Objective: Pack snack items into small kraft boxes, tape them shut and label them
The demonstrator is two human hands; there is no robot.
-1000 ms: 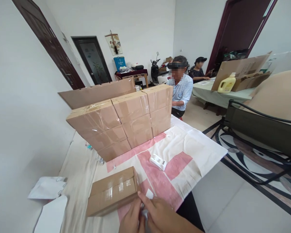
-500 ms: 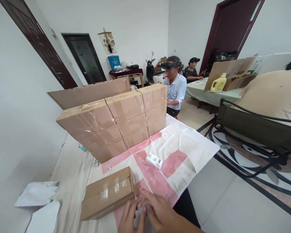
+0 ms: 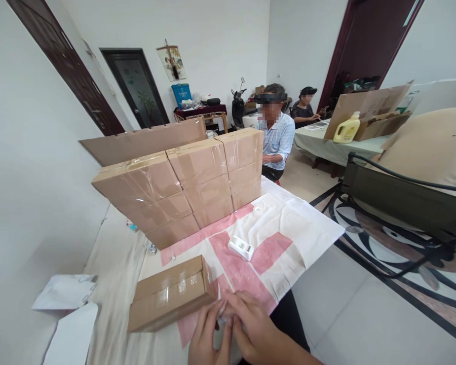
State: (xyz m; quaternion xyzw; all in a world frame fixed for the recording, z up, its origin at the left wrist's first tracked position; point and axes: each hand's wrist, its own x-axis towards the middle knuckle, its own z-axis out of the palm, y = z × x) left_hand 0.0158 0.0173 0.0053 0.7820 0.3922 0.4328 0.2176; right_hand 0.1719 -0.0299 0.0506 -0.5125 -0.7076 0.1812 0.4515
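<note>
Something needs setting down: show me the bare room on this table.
Free: cloth right of the white device, out to the right corner. Crowded: near edge, with left hand, right hand and single box; far side, with stacked boxes.

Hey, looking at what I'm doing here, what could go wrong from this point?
The small pale item pinched between your left hand and right hand is mostly hidden by your fingers, so it might slip unnoticed. The single taped box lies right beside your left fingertips and could get nudged. The stacked boxes stand three high, so a hard bump to the table might shift them.
</note>
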